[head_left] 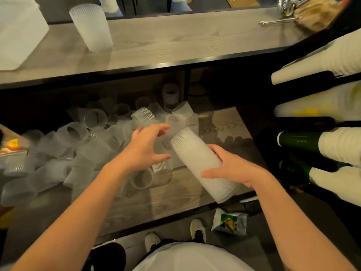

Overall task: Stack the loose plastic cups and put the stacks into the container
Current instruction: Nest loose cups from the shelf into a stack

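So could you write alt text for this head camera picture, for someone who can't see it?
Seen from above, a person's right hand holds a tilted stack of frosted plastic cups over a low wooden shelf, while the open left hand reaches toward a heap of loose cups lying there. Another cup stack stands on the counter above.

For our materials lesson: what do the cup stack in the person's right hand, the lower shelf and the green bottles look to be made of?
Cup stack: frosted, translucent plastic, going by the fine vertical ribbing and milky look.
Lower shelf: wood or a wood-look laminate; grey grain lines show, with a soft sheen and dark edging.
Green bottles: probably glass, dark and glossy with sharp highlights; pale ribbed sleeves cover their bodies.
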### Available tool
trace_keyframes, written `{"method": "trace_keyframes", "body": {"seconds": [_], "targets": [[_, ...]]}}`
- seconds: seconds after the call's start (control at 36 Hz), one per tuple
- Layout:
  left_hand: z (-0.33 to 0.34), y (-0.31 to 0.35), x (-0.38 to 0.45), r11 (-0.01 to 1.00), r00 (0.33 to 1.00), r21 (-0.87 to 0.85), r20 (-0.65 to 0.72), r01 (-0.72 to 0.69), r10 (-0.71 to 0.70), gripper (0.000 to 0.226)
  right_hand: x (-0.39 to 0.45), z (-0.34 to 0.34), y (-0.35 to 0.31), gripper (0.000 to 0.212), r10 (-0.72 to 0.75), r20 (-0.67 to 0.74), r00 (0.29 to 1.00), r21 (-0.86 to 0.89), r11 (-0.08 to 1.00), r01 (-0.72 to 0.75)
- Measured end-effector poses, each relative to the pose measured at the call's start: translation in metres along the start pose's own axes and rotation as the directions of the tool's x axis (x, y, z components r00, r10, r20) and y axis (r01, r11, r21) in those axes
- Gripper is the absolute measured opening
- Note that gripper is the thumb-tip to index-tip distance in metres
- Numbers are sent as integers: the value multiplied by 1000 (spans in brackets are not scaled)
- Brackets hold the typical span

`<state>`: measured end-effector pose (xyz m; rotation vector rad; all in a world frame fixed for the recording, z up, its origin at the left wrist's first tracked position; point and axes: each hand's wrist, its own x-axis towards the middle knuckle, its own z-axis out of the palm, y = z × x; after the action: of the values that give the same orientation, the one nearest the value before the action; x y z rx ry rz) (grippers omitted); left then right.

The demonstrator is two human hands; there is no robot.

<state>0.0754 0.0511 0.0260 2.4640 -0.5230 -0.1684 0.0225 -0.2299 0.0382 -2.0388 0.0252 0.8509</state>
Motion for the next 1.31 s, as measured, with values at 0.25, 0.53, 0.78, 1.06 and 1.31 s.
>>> {"method": "trace_keyframes", "body": {"seconds": [0.25,0.53,0.78,1.06,1.31], "targets": [[-40,19,-15,832,980,-554,159,-15,124,53,11,-25,-44,70,-55,362,930,-249,956,154],[-25,6,-25,632,985,-756,118,169,-122,40,30,-19,-54,69,-114,387,915,-73,986,153],[8,-13,-5,732,866,-619,-162,284,-473,39,39,-1,-36,83,19,235,972,-9,1000,-17],[0,-81,87,779,907,475,-124,410,-402,70,37,20,-19,89,68,38,997,174,982,-74],[-12,-85,93,837,897,326,-221,439,-384,60,30,35,-15,90,40,8,999,166,985,-41]]}}
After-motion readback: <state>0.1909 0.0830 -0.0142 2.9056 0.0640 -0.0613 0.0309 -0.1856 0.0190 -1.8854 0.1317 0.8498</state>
